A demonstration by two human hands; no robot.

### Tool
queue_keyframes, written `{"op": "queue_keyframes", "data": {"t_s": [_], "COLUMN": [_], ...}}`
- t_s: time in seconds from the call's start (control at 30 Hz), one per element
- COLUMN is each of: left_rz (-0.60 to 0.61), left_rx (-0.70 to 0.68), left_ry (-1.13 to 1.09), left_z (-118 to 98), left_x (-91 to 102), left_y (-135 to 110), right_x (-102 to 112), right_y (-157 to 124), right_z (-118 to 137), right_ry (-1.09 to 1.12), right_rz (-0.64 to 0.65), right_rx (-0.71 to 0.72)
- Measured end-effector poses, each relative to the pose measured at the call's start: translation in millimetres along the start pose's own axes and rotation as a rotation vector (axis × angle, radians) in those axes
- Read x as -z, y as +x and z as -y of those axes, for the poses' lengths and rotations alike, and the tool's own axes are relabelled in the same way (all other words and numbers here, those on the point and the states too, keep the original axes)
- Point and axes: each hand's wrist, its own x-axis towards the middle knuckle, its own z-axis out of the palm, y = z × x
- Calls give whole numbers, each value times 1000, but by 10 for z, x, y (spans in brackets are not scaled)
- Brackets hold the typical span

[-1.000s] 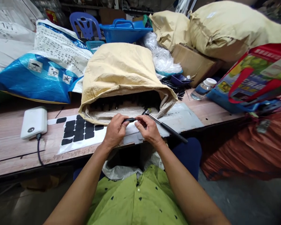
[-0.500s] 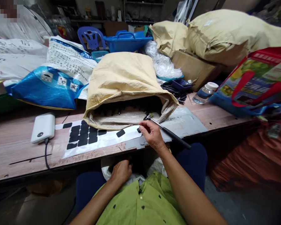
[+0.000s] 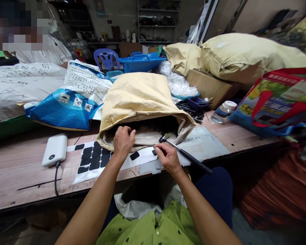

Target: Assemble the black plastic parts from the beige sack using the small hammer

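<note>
My left hand is at the mouth of a yellow woven sack, fingers loosely bent and thumb apart; nothing shows in it. Dark pieces lie inside the sack, too shadowed to name. My right hand is closed, thumb and forefinger pinched beside a black rounded patch at the right end of a white backing sheet. What the pinch holds is hidden. A small-headed tool with a shiny shaft and long black handle runs alongside this hand; I cannot tell whether the hand grips it.
More black patches cover the sheet's left part. A white power bank with a cable lies left. Blue-and-white bags stand behind it. To the right are a lidded jar, black parts and a colourful shopping bag.
My left hand has come up from my lap to the sack's mouth. My right hand keeps its place by the black patch and the tool. The view has tilted up.
</note>
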Motion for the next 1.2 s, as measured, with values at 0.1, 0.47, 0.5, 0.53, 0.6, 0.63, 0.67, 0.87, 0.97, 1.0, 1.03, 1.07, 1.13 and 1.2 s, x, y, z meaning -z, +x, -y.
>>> {"op": "queue_keyframes", "data": {"t_s": [0.1,0.47,0.5,0.53,0.6,0.63,0.67,0.87,0.97,1.0,1.03,1.07,1.13,1.2], "left_rz": [36,-6,38,94,200,232,251,247,244,246,251,260,281,310], "left_rx": [131,-63,-97,-132,-192,-212,-226,-221,-214,-216,-222,-230,-237,-226], "left_ry": [182,-125,-183,-228,-283,-295,-303,-315,-302,-304,-309,-316,-330,-333], "left_z": [96,306,261,209,111,73,47,36,43,48,54,62,77,89], "left_x": [-187,-18,-32,-61,-151,-202,-249,-351,-342,-341,-341,-340,-337,-324], "left_y": [238,-189,-290,-392,-573,-645,-701,-757,-742,-741,-741,-740,-728,-702], "right_x": [7,-9,-11,-6,36,78,134,532,605,608,605,596,570,538], "right_y": [3,-16,-20,-24,-29,-32,-35,-71,-63,-61,-63,-71,-107,-166], "right_z": [-9,-28,-25,-21,-17,-18,-24,-132,-156,-147,-128,-101,-23,71], "right_ry": [5,40,32,17,-53,-122,-215,-825,-876,-863,-834,-785,-632,-467], "right_rz": [-18,-91,-126,-166,-242,-273,-296,-107,5,9,-3,-21,-51,-38], "right_rx": [3,17,18,16,16,18,14,-190,-204,-201,-199,-191,-152,-90]}}
